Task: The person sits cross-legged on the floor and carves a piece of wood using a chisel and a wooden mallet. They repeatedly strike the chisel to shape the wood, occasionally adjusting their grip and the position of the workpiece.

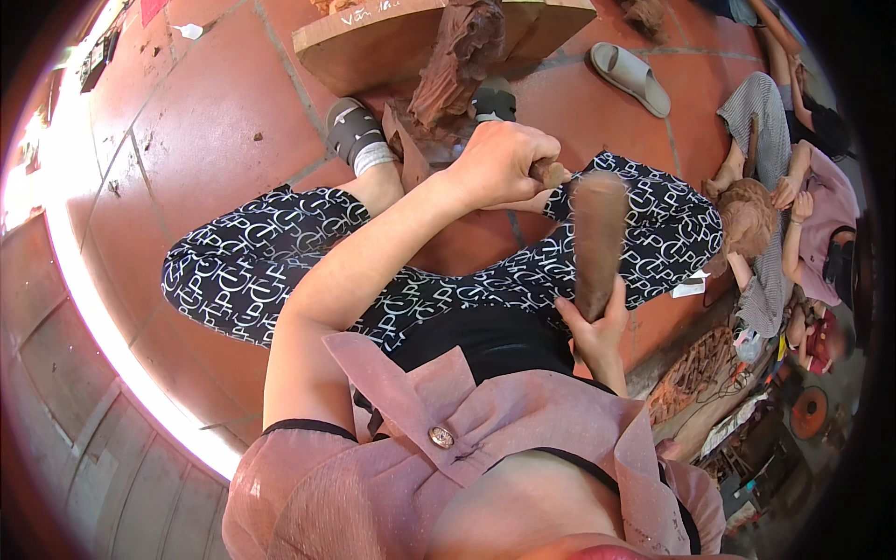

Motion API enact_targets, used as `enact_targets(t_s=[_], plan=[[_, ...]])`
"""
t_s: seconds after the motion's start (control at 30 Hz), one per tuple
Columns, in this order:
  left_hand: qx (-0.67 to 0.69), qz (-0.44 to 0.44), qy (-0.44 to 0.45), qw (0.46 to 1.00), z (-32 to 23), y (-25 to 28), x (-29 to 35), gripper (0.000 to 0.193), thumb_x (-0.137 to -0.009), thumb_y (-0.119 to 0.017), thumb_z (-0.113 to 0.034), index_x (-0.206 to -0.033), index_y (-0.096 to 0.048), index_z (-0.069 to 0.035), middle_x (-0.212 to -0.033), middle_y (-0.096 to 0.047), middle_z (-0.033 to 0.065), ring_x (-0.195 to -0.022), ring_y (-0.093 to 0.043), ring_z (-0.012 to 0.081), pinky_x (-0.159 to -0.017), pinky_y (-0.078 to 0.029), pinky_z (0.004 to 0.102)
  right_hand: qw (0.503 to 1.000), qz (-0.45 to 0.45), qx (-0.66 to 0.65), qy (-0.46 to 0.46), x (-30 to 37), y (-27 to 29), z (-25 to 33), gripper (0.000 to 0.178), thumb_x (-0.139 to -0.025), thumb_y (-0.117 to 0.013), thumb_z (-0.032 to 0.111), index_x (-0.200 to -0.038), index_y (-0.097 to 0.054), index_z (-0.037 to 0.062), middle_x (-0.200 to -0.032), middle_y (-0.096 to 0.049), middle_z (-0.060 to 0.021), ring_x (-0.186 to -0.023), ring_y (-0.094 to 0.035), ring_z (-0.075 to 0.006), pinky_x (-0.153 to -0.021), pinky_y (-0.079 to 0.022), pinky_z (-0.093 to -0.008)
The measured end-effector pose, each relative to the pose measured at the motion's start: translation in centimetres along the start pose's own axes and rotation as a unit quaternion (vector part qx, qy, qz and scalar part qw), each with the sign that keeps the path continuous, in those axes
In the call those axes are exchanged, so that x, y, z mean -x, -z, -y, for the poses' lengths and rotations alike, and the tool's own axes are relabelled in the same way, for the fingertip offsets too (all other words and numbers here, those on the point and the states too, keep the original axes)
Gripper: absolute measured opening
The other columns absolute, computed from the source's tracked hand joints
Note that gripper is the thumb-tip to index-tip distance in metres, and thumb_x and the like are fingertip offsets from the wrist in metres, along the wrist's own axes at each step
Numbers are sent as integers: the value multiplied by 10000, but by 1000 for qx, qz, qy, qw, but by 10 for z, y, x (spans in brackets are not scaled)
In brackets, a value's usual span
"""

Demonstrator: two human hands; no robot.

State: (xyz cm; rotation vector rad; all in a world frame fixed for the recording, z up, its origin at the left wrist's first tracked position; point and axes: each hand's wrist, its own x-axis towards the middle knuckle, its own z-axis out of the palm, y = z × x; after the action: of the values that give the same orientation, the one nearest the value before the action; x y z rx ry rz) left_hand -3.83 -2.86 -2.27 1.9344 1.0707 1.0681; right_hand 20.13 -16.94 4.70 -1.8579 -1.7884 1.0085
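Observation:
My left hand [509, 163] is closed around a short wooden handle [549, 172], probably a chisel's. Its working end is hidden behind my fist. My right hand [600, 334] grips the lower end of a brown wooden mallet [599, 245], whose thick, blurred head points up beside the handle without visibly touching it. Beyond my left hand, a rough reddish-brown carved piece of wood [459, 67] stands tilted between my feet, against a thick wooden block [359, 51].
Orange floor tiles [224, 103] surround my bent, patterned trouser legs. A loose grey slipper [631, 79] lies at the far right. Other people sit along the right side, one with hands [791, 191] near another carved wood piece [747, 219]. An orange fan [808, 412] stands lower right.

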Motion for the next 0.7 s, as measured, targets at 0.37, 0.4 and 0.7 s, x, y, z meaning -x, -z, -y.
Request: enact_targets(t_s=[0.37, 0.4, 0.7], plan=[[-86, -74, -52, 992, -22, -10, 38, 299, -562, -746, -152, -828, -617, -104, -752, -581, 73, -717, -582, 299, -642, -458, 407, 997, 73, 20, 26, 0, 2, 8, 656, -683, -831, 86, -1254, -514, 27, -1029, -692, -163, -941, -697, -281, -817, -533, -357], [-70, -75, -55, 993, -23, -12, 35, 303, -559, -741, -142, -833, -619, -99, -755, -586, 74, -722, -586, 302, -646, -460, 408, 997, 77, 13, 20, 2, 1, 6, 656, -680, -833, 85, -1252, -517, 27, -1029, -691, -157, -942, -696, -269, -819, -532, -352], [-55, 5, -13, 998, -10, -14, 3, 203, -587, -702, -79, -707, -539, -72, -688, -586, 76, -711, -608, 295, -589, -455, 404, 993, 52, -87, -58, -6, 4, 5, 626, -674, -823, 46, -1225, -526, 18, -908, -638, -31, -806, -593, -124, -760, -486, -279]])
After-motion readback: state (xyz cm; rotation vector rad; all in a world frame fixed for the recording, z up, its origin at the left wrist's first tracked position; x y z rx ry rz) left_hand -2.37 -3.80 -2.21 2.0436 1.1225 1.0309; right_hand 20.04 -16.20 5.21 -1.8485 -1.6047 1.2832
